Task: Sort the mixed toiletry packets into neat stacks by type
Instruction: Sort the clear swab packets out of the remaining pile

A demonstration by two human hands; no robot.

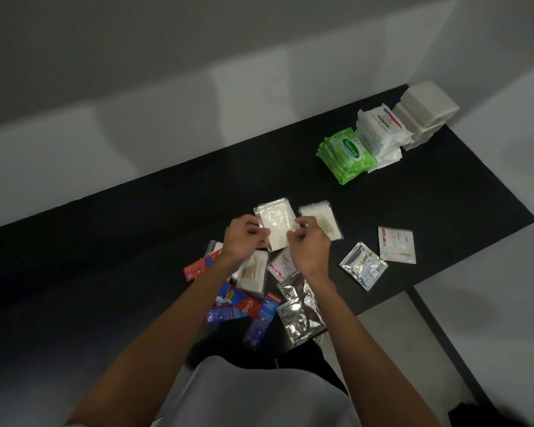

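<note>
Hands: left hand (244, 238) and right hand (305, 245), fingers pinching one clear packet (276, 221).
Advice: square it atop the similar swab packet (321, 218) beside.

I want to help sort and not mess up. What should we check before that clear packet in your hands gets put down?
1. Grip: the left hand and the right hand both pinch the clear packet: ok.
2. What is inside it: glare hides the contents: cannot tell.
3. A place to go: the cotton-swab packet lies flat on the black table, just right of the held one: ok.
4. Nothing lies on top of that packet: ok.
5. Near pile sorted: the Colgate packets and foil packets lie jumbled together: not ok.
</note>
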